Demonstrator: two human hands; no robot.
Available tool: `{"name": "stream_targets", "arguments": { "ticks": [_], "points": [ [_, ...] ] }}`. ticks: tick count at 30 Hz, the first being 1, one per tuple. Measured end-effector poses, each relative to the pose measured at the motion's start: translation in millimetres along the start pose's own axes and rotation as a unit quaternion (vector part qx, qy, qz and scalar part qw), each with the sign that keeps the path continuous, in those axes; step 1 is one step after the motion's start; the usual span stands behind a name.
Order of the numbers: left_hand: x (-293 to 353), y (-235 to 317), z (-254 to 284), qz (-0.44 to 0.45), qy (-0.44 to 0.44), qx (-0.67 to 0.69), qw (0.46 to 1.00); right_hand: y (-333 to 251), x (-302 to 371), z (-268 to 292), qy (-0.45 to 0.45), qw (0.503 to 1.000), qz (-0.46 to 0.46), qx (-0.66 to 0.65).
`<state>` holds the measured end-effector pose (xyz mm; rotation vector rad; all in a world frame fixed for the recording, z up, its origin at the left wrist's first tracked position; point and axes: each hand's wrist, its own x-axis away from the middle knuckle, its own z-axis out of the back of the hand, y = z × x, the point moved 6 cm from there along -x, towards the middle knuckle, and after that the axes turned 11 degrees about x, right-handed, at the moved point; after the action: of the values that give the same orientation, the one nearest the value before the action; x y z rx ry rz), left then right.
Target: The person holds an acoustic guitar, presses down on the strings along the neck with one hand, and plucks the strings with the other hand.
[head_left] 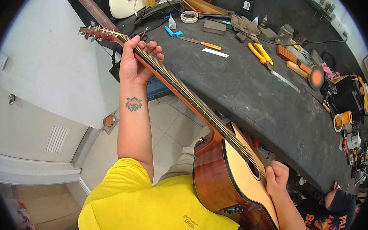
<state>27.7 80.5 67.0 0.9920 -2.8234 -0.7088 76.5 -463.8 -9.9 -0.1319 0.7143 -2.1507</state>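
Cradling acoustic guitar [240, 176], playing position.
Left hand [139, 66]: under neck [174, 82], fingers loosely parted; right hand [277, 178]: curled, pinch unclear. Apparently sounding strings [189, 95]; next calls for light plucking.

A bright yellow T-shirt [146, 200] with short sleeves [127, 172] carries a small dark print [190, 221] near its lower edge in view. A blue-petalled, orange-centred flower tattoo [133, 104] marks the left forearm [135, 131]. Beige trousers [183, 161] show beyond; left hand [138, 64] and right hand [277, 178] are bare.
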Motion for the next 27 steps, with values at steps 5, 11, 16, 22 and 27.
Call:
{"name": "stream_targets", "arguments": {
  "ticks": [5, 11, 16, 22, 27],
  "points": [
    [3.4, -6.6, -6.5, -0.003, 0.013, -0.005, 1.0, -23.9, -25.5, -9.7, 0.107, 0.994, -0.013, 0.003],
    [1.0, -30.0, -13.3, 0.069, -0.27, 0.188, 0.942, 18.1, -9.2, -24.5, -0.058, 0.967, -0.148, -0.201],
    [16.1, -71.3, -10.3, 0.123, -0.415, 0.261, 0.863, 21.2, -14.6, -19.8, -0.018, 0.963, -0.164, -0.212],
    [18.3, -101.8, -8.6, 0.14, -0.487, 0.33, 0.797, 7.9, -17.9, -15.0, -0.042, 0.982, -0.125, -0.136],
    [27.1, -113.5, -12.0, 0.173, -0.476, 0.376, 0.776, -15.1, -27.0, -7.8, -0.005, 0.988, -0.071, -0.135]
  ]
}}
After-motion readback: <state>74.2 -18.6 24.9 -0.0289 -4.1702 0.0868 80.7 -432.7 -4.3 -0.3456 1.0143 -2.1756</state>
